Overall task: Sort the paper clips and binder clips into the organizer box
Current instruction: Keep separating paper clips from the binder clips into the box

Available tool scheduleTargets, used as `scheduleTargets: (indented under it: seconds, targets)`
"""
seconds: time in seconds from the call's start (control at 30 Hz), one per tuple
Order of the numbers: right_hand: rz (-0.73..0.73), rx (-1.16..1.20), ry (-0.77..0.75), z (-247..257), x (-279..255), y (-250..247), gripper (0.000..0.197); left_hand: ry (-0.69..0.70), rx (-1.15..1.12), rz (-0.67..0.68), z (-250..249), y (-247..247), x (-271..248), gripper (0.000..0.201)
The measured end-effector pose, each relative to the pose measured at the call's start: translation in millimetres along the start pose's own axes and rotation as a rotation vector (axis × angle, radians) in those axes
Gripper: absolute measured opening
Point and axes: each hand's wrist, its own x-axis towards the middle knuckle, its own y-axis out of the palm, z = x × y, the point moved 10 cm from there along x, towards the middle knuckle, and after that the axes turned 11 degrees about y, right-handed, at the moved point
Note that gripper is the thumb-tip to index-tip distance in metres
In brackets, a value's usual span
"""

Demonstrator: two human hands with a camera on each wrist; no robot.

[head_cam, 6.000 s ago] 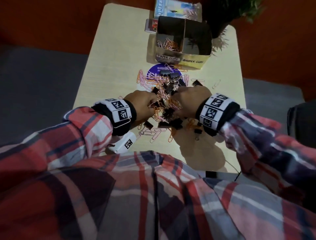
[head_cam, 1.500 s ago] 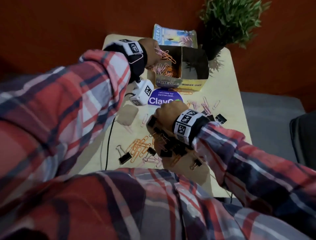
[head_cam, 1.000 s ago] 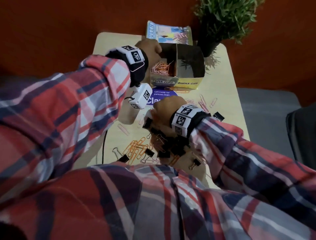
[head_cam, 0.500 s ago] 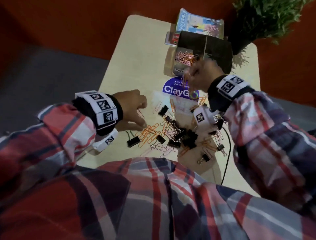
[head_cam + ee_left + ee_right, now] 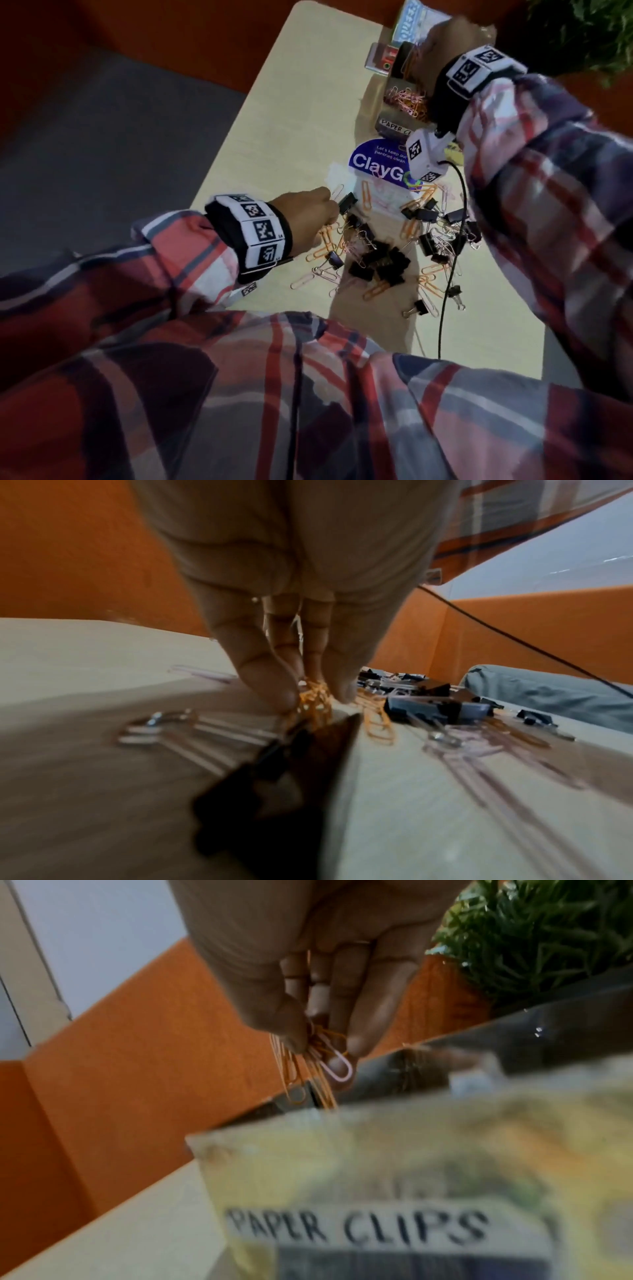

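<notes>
A heap of black binder clips (image 5: 380,257) and orange and pink paper clips (image 5: 325,246) lies on the beige table (image 5: 301,113). My left hand (image 5: 308,219) is down at the heap's left side, its fingertips (image 5: 277,693) pinching a bunch of orange paper clips (image 5: 313,702). My right hand (image 5: 442,44) hovers over the organizer box (image 5: 394,123), above the compartment labelled PAPER CLIPS (image 5: 356,1226). It pinches a bunch of orange and pink paper clips (image 5: 308,1058). More paper clips (image 5: 407,99) lie inside that compartment.
A purple ClayGo sticker (image 5: 376,161) lies between the box and the heap. A black cable (image 5: 448,267) runs across the right of the heap. A potted plant (image 5: 582,31) and a printed packet (image 5: 411,24) stand behind the box.
My right hand has risen from the box front to above the paper clip compartment with clips in it. My left hand has shifted right into the heap and pinched orange clips.
</notes>
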Motion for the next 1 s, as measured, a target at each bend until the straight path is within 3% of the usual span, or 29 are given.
scheduleTargets:
  seconds: [0.13, 0.27, 0.37, 0.43, 0.53, 0.63, 0.77, 1.0]
  targets:
    - [0.05, -0.072, -0.01, -0.5, -6.8, 30.3, 0.034, 0.036, 0.056, 0.032, -11.6, 11.5, -9.3, 0.069]
    - [-0.091, -0.036, 0.041, -8.6, -28.4, 14.9, 0.023, 0.063, 0.125, 0.062, -16.5, 18.0, -14.4, 0.086]
    - [-0.118, 0.006, -0.063, -6.5, -62.9, 4.6, 0.031, 0.073, 0.099, 0.063, -15.8, 17.9, -13.2, 0.074]
    - [-0.063, -0.044, -0.153, -8.5, -89.0, 13.3, 0.029, 0.077, 0.065, 0.06, -14.0, 14.9, -10.7, 0.062]
    - [0.159, -0.265, -0.215, -26.1, -116.1, 55.3, 0.024, 0.098, 0.059, 0.04, -13.6, 7.3, -4.8, 0.045]
    - [0.336, -0.455, -0.203, -45.4, -127.0, 89.3, 0.043, 0.148, 0.09, 0.024, -21.2, 3.9, 4.4, 0.042]
    - [0.354, -0.543, -0.098, -69.2, -121.2, 92.1, 0.062, 0.21, 0.151, 0.036, -33.9, 5.6, 18.9, 0.043]
    - [0.375, -0.527, -0.157, -66.4, -149.6, 101.7, 0.072, 0.161, 0.101, 0.001, -34.6, 3.5, 36.3, 0.019]
